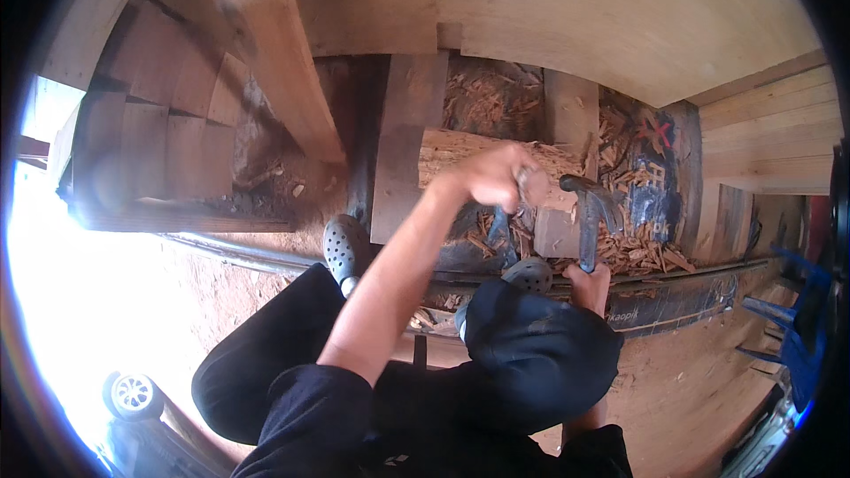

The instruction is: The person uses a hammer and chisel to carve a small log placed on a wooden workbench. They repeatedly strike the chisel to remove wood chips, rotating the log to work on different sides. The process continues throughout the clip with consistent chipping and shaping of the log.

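Observation:
My left hand [505,179] is closed in a fist over a rough, splintered wooden beam [460,149]; its fingers are blurred, and what they grip cannot be made out. My right hand [589,283], lower and to the right, is wrapped round the handle end of a dark hammer [588,226]. The hammer's curved head points away from me, just right of my left fist and apart from it. Beneath the beam lie flat boards [409,124], one at either side.
Wood chips [651,252] litter the ground around the boards. A large plywood sheet [567,0] overhangs the far side, and a timber post [274,44] slants down at left. Stacked planks [766,142] stand right. My clogs [345,248] flank a metal rail. A wheel [133,394] shows lower left.

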Available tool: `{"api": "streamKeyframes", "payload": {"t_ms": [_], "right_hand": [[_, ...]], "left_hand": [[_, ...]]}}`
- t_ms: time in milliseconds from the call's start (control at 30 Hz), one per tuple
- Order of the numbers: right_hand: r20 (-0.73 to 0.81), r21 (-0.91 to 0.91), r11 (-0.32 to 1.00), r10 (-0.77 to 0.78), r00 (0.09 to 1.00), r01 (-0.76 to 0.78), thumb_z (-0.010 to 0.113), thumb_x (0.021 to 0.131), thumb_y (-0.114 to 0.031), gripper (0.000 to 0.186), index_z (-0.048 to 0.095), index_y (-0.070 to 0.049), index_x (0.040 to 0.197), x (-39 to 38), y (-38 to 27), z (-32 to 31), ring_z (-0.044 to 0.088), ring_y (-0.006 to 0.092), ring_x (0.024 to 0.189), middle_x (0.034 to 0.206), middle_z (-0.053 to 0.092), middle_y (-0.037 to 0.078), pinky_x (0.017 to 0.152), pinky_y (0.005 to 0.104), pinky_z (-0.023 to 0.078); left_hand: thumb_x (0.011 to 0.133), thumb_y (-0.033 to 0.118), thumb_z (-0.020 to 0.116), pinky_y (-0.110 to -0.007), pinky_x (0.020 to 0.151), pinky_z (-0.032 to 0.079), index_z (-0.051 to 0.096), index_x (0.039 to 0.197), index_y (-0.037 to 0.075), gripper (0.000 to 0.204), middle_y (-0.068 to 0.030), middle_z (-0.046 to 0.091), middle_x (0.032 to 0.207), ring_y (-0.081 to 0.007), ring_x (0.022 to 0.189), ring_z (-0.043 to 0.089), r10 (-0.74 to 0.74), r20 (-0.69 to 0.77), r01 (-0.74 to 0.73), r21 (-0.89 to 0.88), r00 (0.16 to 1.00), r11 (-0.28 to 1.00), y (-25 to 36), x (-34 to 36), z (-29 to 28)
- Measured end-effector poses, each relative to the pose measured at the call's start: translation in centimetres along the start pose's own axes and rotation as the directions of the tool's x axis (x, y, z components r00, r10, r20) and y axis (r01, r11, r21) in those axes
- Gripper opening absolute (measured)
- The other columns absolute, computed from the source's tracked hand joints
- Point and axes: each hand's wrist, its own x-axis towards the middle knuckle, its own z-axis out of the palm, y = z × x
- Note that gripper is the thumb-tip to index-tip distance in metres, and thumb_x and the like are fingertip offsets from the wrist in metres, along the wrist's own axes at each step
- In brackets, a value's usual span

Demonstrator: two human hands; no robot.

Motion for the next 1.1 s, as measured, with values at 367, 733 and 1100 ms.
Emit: {"api": "streamKeyframes", "payload": {"t_ms": [367,733,1100], "right_hand": [[0.018,-0.093,0.995,-0.043,0.999,0.045,0.064,0.065,-0.012,0.018,0.057,0.004,0.069,-2.3,-2.9,-1.2,0.045,0.0106,0.057,0.058,0.049,0.002,0.054,0.0291,0.039],[0.038,-0.096,0.995,0.045,0.998,-0.041,0.065,0.065,-0.014,0.024,0.061,0.006,0.077,-2.5,-2.7,-0.5,0.05,0.0126,0.059,0.061,0.055,0.006,0.057,0.0307,0.042],[0.164,0.098,0.988,-0.137,0.977,0.122,0.069,0.066,-0.015,0.023,0.05,-0.004,0.062,-4.4,-8.6,-0.7,0.038,0.0071,0.053,0.056,0.043,-0.004,0.05,0.027,0.03]], "left_hand": [[0.057,-0.007,0.068,-0.027,0.06,0.047,0.056,0.074,0.004,0.023,-0.0043,0.057,0.068,-0.0122,0.064,0.055,0.052,-0.852,-0.459,-0.228,0.521,0.859,1.1,-5.6,1.4],[0.053,-0.014,0.062,-0.028,0.058,0.045,0.053,0.071,0.002,0.025,-0.0063,0.056,0.068,-0.014,0.062,0.054,0.157,-0.843,-0.372,-0.054,0.515,0.927,0.7,-5.5,-1.1],[0.053,0.008,0.073,-0.034,0.067,0.051,0.062,0.082,0.004,0.031,-0.0154,0.065,0.077,-0.0303,0.074,0.065,0.227,-0.651,-0.182,0.137,0.724,0.974,0.9,-3.7,1.0]]}}
